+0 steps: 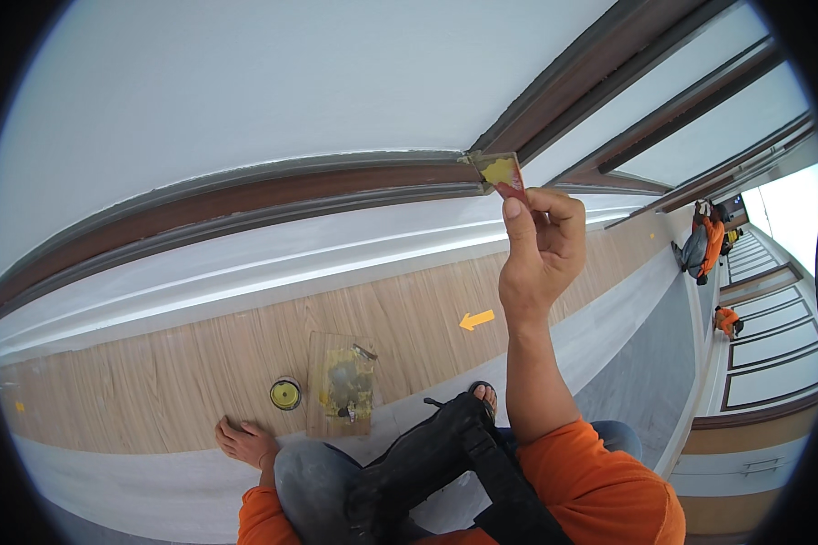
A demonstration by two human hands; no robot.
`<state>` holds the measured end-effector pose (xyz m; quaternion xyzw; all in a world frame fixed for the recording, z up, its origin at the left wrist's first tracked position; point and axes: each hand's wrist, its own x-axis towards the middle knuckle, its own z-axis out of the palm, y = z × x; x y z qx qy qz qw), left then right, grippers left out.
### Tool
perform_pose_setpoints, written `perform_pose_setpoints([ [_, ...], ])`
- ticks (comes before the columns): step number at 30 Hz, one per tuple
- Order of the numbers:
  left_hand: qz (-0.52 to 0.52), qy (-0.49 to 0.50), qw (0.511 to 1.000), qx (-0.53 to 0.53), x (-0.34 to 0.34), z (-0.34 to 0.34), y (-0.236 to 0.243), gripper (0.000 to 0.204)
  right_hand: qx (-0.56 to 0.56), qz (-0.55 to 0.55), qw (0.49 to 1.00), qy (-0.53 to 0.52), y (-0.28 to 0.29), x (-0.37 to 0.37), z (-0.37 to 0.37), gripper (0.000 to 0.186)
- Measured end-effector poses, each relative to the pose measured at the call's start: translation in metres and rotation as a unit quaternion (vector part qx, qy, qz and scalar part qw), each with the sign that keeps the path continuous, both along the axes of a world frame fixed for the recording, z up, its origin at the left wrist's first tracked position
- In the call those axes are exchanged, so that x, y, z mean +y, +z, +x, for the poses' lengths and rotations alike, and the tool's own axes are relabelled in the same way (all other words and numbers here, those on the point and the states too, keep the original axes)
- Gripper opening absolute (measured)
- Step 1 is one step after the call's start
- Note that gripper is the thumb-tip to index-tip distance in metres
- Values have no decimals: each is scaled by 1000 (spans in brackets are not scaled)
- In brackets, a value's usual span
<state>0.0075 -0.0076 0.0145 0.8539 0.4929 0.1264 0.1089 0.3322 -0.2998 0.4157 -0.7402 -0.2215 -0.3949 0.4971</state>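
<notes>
My right hand is raised and pinches a small flat scraper smeared with yellow-green putty. The scraper's far edge meets the corner of the dark brown frame on the white wall. Down at the lower left, my left hand rests on the wood-look floor, fingers stretched out, holding nothing. Close to it stands a small round tin of yellowish putty. Beside the tin lies a flat board spread with putty, with a small dark piece at its upper right edge.
A yellow arrow sticker marks the wood-look floor. A white ledge runs below the frame. Two people in orange, one nearer and one beyond, crouch along the corridor at right. Dark straps hang before my body.
</notes>
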Motion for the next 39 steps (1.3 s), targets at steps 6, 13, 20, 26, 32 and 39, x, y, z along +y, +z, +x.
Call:
perform_pose_setpoints([
  [6,1,-9,1000,-8,1,0,-1,52,137,115,983,36,-2,-7,1,13],
  [13,53,-13,998,-28,11,-7,-15,50,327,420,817,223,-32,17,-7,17],
  [20,59,-9,998,-23,5,-4,-14,49,225,330,907,132,-24,5,10,17],
  [26,31,-21,999,-36,-2,2,-10,53,161,281,945,54,-13,-4,19,11],
  [32,15,-34,999,-36,2,0,-2,55,47,91,983,151,-4,-37,2,9],
  [39,23,-27,999,-21,-2,-3,-2,52,180,-298,904,247,7,-74,-34,15],
])
